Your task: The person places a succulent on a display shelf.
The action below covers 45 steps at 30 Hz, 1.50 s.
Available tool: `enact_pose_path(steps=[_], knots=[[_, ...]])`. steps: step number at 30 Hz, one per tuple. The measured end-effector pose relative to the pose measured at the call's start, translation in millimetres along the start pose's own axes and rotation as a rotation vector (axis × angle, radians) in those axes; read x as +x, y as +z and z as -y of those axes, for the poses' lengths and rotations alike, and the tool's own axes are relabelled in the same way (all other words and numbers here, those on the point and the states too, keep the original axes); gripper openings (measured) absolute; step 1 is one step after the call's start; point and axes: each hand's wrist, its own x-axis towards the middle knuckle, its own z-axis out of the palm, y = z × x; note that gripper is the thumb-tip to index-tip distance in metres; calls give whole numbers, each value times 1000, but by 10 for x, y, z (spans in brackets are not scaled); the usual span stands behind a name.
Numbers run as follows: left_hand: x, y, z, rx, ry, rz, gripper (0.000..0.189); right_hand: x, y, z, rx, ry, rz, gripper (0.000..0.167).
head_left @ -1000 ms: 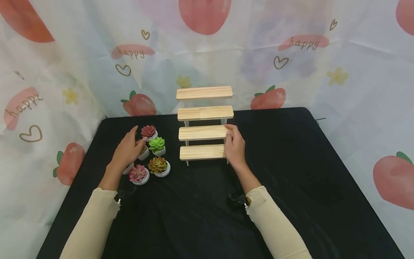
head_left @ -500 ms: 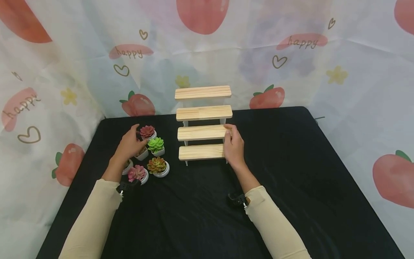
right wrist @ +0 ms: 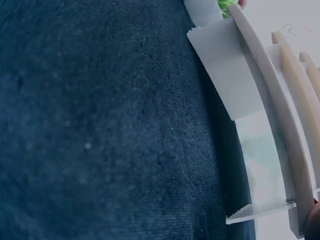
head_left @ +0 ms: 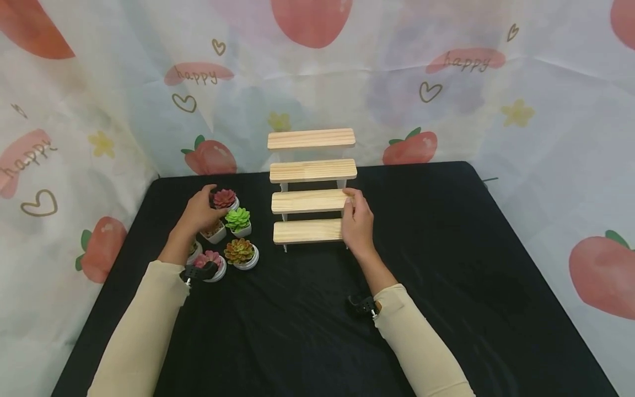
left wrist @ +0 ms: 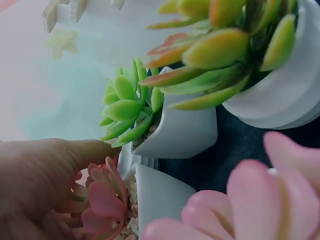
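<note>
The left hand (head_left: 197,214) has been moved slightly farther forward over the last second, and its thumb and forefinger are now spread about the dark red succulent (head_left: 224,197), which stands just beyond them to the right. Whether its pot is touched cannot be told. No shift of that plant against its neighbour, the green succulent (head_left: 238,218) just right of the thumb, can be made out, so the reach is judged nearly finished and the hold not yet made. Below the palm a square white pot (head_left: 217,236) is partly covered, and the pink succulent (head_left: 210,258) is now partly hidden behind the wrist strap (head_left: 200,271). By the right hand (head_left: 358,223), thumb and bent fingers together, the wooden stand (head_left: 307,202) is held at its right end, unchanged; it seems to be steadied.
</note>
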Motion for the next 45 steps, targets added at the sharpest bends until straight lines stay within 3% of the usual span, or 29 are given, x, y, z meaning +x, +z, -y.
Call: enact_pose_path(steps=[7, 16, 21, 32, 45], knots=[[41, 13, -56, -13, -72, 1, 79, -3, 10, -20, -3, 7, 1, 31], [72, -4, -132, -9, -99, 27, 75, 2, 13, -14, -7, -2, -10, 31], [73, -5, -121, 1, -93, 59, 72, -8, 23, -16, -9, -5, -7, 31], [90, 36, -111, -2, -78, 12, 59, -8, 21, -20, -20, -19, -12, 30], [91, 36, -160, 13, -85, 30, 61, -7, 8, -11, -17, -21, -2, 31]])
